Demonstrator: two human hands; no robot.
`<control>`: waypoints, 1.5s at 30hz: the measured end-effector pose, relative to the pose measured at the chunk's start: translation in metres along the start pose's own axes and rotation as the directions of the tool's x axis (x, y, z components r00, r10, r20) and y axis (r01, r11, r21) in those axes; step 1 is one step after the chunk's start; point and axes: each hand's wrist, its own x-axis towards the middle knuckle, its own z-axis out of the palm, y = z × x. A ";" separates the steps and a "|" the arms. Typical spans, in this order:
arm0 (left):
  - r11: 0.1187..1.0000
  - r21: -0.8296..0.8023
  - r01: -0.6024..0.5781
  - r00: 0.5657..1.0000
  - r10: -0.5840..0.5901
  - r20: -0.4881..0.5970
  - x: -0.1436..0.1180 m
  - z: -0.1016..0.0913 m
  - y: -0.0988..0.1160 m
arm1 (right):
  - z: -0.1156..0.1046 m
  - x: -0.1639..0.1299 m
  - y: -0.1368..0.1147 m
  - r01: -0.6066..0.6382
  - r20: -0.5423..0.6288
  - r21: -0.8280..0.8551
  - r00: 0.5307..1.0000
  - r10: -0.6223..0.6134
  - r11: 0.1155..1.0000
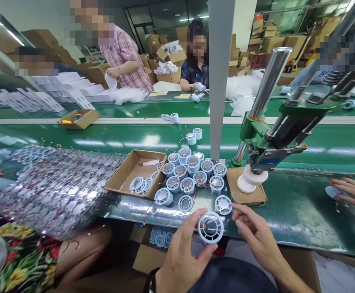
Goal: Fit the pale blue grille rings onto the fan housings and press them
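Your left hand [179, 254] has its fingers clamped on a pale blue spoked ring [221, 228], pinched by its rim between thumb and forefinger and held up in front of the table's [299, 215] near edge. Your right hand [258, 232] is empty, its fingers loosely curled and apart, the fingertips right by a blue housing with a silver disc [223, 204]; you cannot tell whether they touch it. Left of that housing, a flat spoked ring [185, 203] lies on the table. Farther off, you have a cluster of similar housings [192, 162], and left of them a cardboard tray [119, 173] holding more rings [141, 185] and a white-handled tool [150, 162]. To the right of the cluster, a press with a white head [252, 179] stands over a brown pad [247, 198]. At far right, a co-worker's hand [353, 191] rests on a pale blue piece [331, 192].
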 end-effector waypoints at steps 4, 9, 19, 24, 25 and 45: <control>1.000 0.011 -0.028 1.000 0.028 0.001 0.000 0.003 0.004 | 0.011 -0.003 -0.027 -0.248 0.208 0.457 0.964 0.168 0.854; 0.998 -0.050 -0.050 0.999 0.049 -0.017 0.001 0.005 0.007 | 0.024 0.000 -0.025 -0.365 0.236 0.587 0.931 0.279 0.722; 0.990 -0.140 -0.018 1.000 0.018 -0.002 -0.002 0.005 0.007 | 0.023 0.000 -0.022 -0.357 0.268 0.698 0.934 0.236 0.621; 0.985 -0.170 -0.010 1.000 0.013 0.016 -0.002 0.003 0.010 | 0.024 -0.001 -0.025 -0.380 0.310 0.733 0.925 0.221 0.565; 0.983 -0.183 -0.003 1.000 0.006 0.013 -0.002 0.002 0.011 | 0.024 -0.001 -0.025 -0.388 0.317 0.734 0.922 0.224 0.557; 0.893 -0.439 0.101 0.991 -0.131 -0.038 -0.019 0.006 0.013 | 0.026 -0.010 -0.025 -0.359 0.306 0.789 0.933 0.188 0.500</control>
